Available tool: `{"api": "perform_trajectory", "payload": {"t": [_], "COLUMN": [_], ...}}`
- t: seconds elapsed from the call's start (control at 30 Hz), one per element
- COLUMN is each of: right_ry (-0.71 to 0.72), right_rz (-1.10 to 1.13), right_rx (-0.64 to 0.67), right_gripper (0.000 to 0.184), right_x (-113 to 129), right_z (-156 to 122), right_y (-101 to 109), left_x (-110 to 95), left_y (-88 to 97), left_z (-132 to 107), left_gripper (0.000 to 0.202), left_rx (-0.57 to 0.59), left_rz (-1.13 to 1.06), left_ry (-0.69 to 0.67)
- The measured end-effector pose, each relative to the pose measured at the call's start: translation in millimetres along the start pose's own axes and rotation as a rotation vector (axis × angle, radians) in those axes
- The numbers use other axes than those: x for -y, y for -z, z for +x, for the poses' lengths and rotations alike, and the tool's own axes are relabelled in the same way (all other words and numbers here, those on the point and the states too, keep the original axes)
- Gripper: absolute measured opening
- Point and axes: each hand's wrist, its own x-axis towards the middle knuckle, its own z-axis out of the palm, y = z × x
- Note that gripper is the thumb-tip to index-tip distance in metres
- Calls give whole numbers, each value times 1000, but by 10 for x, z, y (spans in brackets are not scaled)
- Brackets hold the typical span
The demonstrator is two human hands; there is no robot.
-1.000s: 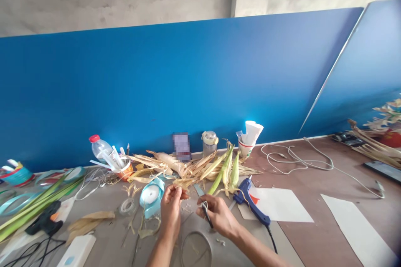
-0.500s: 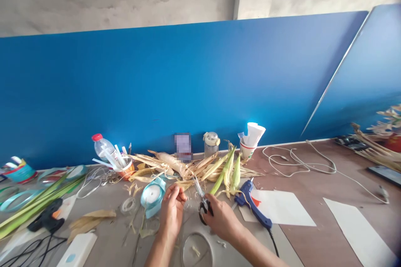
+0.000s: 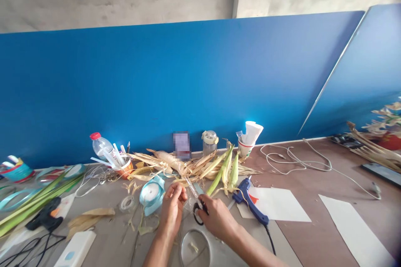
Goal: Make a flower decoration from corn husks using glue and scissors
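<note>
My right hand (image 3: 219, 217) grips black-handled scissors (image 3: 193, 191), fingers in the loops. The blades point up and left, near the fingertips of my left hand (image 3: 173, 205). That hand is closed, thumb against curled fingers; anything pinched there is too small to make out. Beyond both hands spreads a heap of dry corn husks (image 3: 206, 166), with green husks (image 3: 233, 172) at its right end. A roll of light blue ribbon (image 3: 151, 194) lies just left of my left hand. Below the hands a clear round ring-shaped item (image 3: 181, 247) rests on the table.
A blue glue gun (image 3: 250, 202) lies right of my right hand, partly over white paper (image 3: 282, 205). At left are a black glue gun (image 3: 46, 215), a white power strip (image 3: 77, 250) and long green leaves (image 3: 34, 200). Cups, a bottle (image 3: 100, 144) and a jar (image 3: 209, 142) line the blue partition.
The scissors have moved left, closer to my left hand, and their blades look wider apart. My left hand remains pinched in nearly the same place. The view has shifted slightly.
</note>
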Motion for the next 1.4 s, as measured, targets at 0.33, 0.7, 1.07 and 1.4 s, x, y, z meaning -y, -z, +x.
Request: {"api": "perform_trajectory", "payload": {"t": [0.33, 0.7, 1.07, 1.4], "right_ry": [-47, -12, 38, 23], "right_rz": [91, 270, 748, 208], "right_rx": [-150, -262, -230, -241], "right_gripper": [30, 33, 38, 40], "right_x": [-123, -195, -247, -225], "right_z": [98, 151, 210, 137], "right_y": [102, 76, 82, 80], "left_x": [-505, -416, -44, 8], "left_y": [-10, 0, 290, 250], "left_z": [-255, -238, 151, 195], "left_gripper": [9, 17, 19, 11], "left_rx": [1011, 952, 9, -32], "left_rz": [874, 1030, 1149, 960], "left_ry": [284, 152, -328, -263]}}
